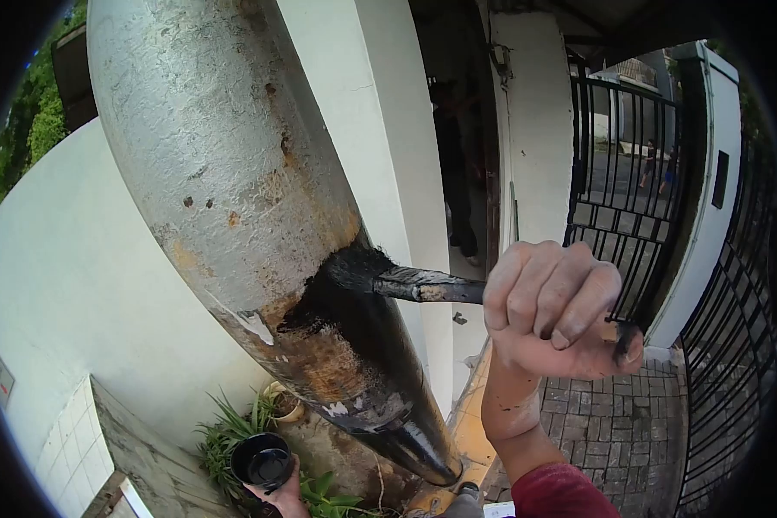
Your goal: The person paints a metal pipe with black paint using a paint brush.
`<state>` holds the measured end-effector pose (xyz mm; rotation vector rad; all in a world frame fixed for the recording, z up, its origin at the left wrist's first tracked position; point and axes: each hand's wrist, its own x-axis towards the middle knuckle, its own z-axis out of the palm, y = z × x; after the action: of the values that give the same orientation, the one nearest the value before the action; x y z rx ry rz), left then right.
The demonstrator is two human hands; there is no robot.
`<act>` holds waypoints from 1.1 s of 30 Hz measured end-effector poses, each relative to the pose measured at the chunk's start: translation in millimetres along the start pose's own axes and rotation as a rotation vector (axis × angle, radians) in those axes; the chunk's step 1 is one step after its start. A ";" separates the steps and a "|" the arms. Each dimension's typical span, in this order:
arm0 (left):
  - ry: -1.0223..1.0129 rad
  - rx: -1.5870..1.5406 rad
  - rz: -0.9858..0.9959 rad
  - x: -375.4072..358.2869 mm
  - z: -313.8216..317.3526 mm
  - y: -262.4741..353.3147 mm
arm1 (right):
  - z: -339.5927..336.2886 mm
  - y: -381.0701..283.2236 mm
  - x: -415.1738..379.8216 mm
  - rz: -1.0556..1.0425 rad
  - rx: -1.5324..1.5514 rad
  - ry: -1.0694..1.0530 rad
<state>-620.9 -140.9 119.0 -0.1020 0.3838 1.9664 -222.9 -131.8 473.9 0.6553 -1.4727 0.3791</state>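
My right hand point(554, 309) is wrapped round the handle of a paintbrush point(427, 287). The black bristles press against a thick, rusty metal pole point(224, 173), silver-grey above and coated glossy black on its lower right side. Bare rust and peeling flakes show at the left of the black area. Low in the view, my left hand point(287, 499) grips a small dark cup point(262, 460) with black paint in it. Most of the left hand's fingers are hidden behind the cup.
A white wall point(86, 285) curves behind the pole. Green plants point(233, 427) and a flower pot point(283, 402) stand near its base. At right are black barred gates point(623, 198) and brick paving point(591, 436). A person point(459, 173) stands in the dark doorway.
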 end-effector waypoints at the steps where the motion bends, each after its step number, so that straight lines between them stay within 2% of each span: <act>1: -0.007 -0.006 0.002 6.0 0.7 -2.4 | -2.5 -8.7 1.1 -0.006 0.003 -0.007; 3: 0.030 -0.002 0.004 15.4 -1.4 -5.0 | -7.1 -20.3 3.0 -0.192 0.198 0.087; 4: 0.031 -0.005 0.007 18.0 -1.0 -8.8 | -10.4 -18.1 5.0 -0.224 0.181 0.103; 5: 0.040 -0.012 0.013 20.0 -0.8 -11.5 | -11.8 -9.9 5.4 -0.224 0.185 0.105; 7: 0.047 -0.018 0.027 24.2 0.9 -15.0 | -14.5 12.0 2.1 0.053 0.083 0.045; 9: -0.006 0.021 0.038 28.4 -3.7 -19.3 | -22.8 10.7 -4.9 0.036 0.100 0.048; 12: -0.013 -0.007 0.083 29.6 -3.7 -24.8 | -39.3 -0.8 1.8 -0.233 0.330 0.106; 13: -0.012 -0.011 0.093 27.2 -0.1 -27.4 | -40.6 6.3 5.4 -0.233 0.342 0.108; 15: 0.022 -0.034 0.139 20.7 8.0 -31.5 | -39.7 24.2 12.2 -0.011 0.198 -0.049; 16: 0.023 -0.034 0.147 19.4 9.6 -32.1 | -44.6 24.6 12.4 0.058 0.232 -0.106; 17: -0.010 -0.033 0.159 18.9 11.9 -32.7 | -49.3 21.0 13.6 0.054 0.241 -0.106; 19: -0.041 -0.037 0.184 18.6 14.9 -33.1 | -60.2 9.7 16.4 -0.156 0.335 0.031; 20: 0.002 -0.040 0.202 18.9 14.7 -31.9 | -71.1 12.1 15.8 -0.267 0.403 -0.006; 21: 0.043 -0.045 0.219 20.3 15.2 -31.6 | -67.9 21.7 15.7 -0.268 0.416 -0.005; 23: 0.009 -0.046 0.228 21.8 9.4 -29.7 | -53.7 42.2 15.5 -0.074 0.355 0.026; 25: -0.027 -0.046 0.232 21.9 10.0 -30.2 | -65.0 35.4 11.0 -0.072 0.324 0.019; 27: -0.023 -0.087 0.251 18.5 15.1 -33.0 | -84.1 17.7 7.8 -0.185 0.394 0.046; 31: -0.044 -0.119 0.242 4.9 25.0 -42.3 | -71.2 40.8 7.5 -0.064 0.362 0.010; 32: -0.017 -0.109 0.249 2.8 26.1 -43.8 | -60.8 47.1 3.6 -0.091 0.283 0.121; 33: 0.010 -0.099 0.256 1.1 28.1 -45.3 | -70.8 40.8 -0.5 -0.092 0.290 0.126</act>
<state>-577.5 -114.4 135.3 -0.1315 0.3174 2.2389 -192.1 -56.6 482.5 0.9112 -1.2738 0.5585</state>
